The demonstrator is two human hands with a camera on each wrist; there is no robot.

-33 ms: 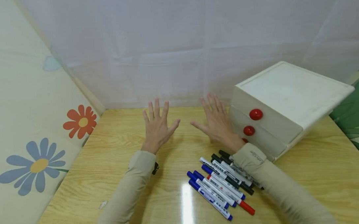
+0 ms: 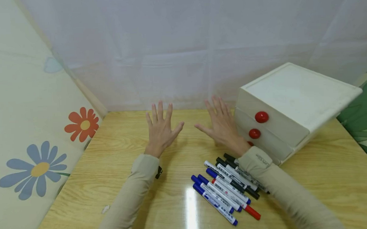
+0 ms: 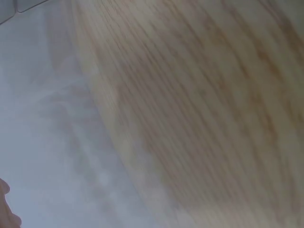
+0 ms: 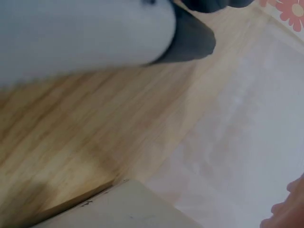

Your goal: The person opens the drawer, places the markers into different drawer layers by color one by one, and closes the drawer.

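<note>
My left hand (image 2: pixel 162 132) is spread flat with its fingers straight over the wooden table, holding nothing. The right hand (image 2: pixel 224 128) is spread too, fingers straight and thumb pointing inward, beside the left face of a white drawer unit (image 2: pixel 301 93) with round red knobs (image 2: pixel 261 117). Below the right hand lies a loose pile of markers (image 2: pixel 228 187) with blue, black and red caps; the right sleeve covers part of it. In the right wrist view a marker (image 4: pixel 95 38) with a dark cap looms close, and a bit of the right hand (image 4: pixel 289 209) shows at the corner.
The wooden table (image 2: pixel 120 143) ends at a pale cloth backdrop (image 2: pixel 169 54). A flower-printed panel (image 2: pixel 19 110) stands along the left side, and a green leaf print (image 2: pixel 362 111) is at the right. A small white scrap (image 2: pixel 105 209) sits near the left forearm.
</note>
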